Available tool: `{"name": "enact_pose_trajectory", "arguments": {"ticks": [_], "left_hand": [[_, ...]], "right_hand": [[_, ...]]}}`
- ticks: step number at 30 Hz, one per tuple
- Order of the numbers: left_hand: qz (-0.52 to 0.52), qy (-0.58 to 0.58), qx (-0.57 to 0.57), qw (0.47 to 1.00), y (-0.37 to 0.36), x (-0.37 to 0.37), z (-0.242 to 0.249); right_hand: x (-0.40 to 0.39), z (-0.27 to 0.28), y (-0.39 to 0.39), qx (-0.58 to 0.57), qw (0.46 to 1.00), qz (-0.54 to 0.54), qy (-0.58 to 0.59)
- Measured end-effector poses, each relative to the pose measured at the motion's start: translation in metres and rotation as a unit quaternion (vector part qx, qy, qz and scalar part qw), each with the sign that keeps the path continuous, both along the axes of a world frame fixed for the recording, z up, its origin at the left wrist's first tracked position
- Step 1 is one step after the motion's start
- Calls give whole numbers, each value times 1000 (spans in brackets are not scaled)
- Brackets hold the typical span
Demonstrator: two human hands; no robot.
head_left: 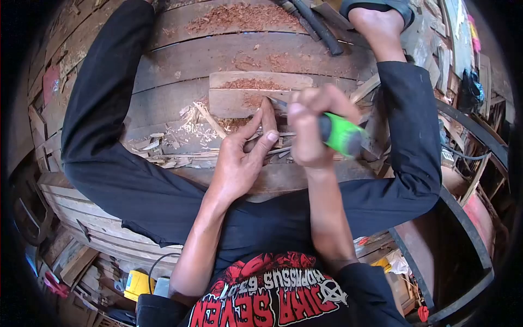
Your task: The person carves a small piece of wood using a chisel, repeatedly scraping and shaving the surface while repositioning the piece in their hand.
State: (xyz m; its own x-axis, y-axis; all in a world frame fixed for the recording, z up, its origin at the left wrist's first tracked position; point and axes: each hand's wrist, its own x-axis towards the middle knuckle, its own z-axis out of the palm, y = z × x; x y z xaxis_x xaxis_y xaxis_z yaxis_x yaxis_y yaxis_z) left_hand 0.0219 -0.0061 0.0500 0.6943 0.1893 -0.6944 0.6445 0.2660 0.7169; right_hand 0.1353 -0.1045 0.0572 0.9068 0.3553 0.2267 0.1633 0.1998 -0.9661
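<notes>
My left hand (245,155) pinches a small brown piece of wood (267,113), thumb on one side and fingers on the other. The wood stands with its narrow end pointing away from me, over the near edge of a flat board (231,101). My right hand (313,122) is wrapped around a tool with a bright green and black handle (340,135), blurred by motion. From this fist a thin dark metal tip (278,101) reaches left to the upper end of the wood. The tool's exact kind is hidden by the fingers.
Reddish shavings (245,19) lie over the plank floor (180,60) and the board. Pale wood slivers (190,122) are scattered left of it. A dark bar-like tool (313,27) lies at the top. My legs (98,109) frame both sides; a curved metal frame (468,234) stands right.
</notes>
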Motion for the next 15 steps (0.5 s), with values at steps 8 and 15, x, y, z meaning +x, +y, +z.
{"name": "enact_pose_trajectory", "arguments": {"ticks": [8, 15], "left_hand": [[27, -13, -3, 1000, -1, -7, -1], [48, -20, 10, 999, -9, -12, -7]], "right_hand": [[-4, 33, -12, 162, 979, -29, 121], [-6, 57, -23, 45, 998, -17, -45]]}}
